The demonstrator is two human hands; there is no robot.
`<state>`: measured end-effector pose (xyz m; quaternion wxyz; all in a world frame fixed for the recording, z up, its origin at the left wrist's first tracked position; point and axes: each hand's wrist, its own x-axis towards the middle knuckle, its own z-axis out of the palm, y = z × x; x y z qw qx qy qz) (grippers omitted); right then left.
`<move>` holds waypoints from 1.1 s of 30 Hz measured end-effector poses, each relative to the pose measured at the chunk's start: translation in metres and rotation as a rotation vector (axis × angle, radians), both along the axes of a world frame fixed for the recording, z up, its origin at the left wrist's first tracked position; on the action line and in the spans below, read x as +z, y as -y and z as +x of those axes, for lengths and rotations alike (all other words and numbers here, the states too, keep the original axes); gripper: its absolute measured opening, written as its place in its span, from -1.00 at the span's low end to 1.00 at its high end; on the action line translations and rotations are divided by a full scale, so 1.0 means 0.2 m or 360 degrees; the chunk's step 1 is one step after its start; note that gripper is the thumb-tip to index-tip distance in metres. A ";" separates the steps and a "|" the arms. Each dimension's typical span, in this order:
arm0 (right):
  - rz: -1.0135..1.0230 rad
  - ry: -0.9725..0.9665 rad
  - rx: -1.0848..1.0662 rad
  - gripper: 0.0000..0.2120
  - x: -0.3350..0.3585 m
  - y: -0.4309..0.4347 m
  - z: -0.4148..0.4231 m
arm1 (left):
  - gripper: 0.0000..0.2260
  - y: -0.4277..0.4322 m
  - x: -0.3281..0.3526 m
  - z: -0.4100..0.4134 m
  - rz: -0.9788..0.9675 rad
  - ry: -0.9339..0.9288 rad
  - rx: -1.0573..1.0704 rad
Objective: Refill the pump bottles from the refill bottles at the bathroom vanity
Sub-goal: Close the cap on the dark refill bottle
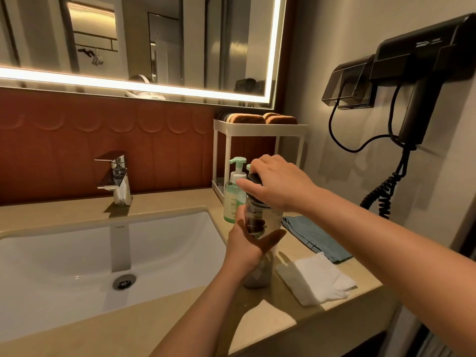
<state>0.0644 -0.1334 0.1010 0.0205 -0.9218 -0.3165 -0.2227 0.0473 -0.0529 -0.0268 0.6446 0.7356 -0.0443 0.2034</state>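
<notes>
Mint-green pump bottle (232,199), black-capped clear bottle (265,218), teal cloth (314,235), white tissue (319,279), terracotta scalloped tiles (77,140)

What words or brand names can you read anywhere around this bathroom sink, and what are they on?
"HEGII": on the back inner wall of the sink.
"YA": on the green pump bottle, with the rest of the word hidden.
Small print higher on that bottle's label: too blurred to read.
White print on the hair dryer: too blurred to read.

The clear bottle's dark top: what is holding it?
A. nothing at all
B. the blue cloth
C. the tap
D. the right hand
D: the right hand grips the dark top of the clear bottle, while the left hand holds its body.
</notes>
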 end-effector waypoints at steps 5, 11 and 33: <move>0.0402 -0.0987 0.0257 -0.55 0.09 -0.01 -0.03 | -0.25 0.00 0.00 -0.01 -0.0029 -0.0016 -0.0032; 0.0228 -0.1032 0.0381 -0.58 0.16 0.14 -0.03 | -0.31 0.00 0.00 0.00 0.0013 0.0010 -0.0005; 0.0336 -0.1260 0.0387 -0.67 0.16 0.12 -0.04 | -0.25 -0.01 -0.01 0.01 0.0008 -0.0046 -0.0006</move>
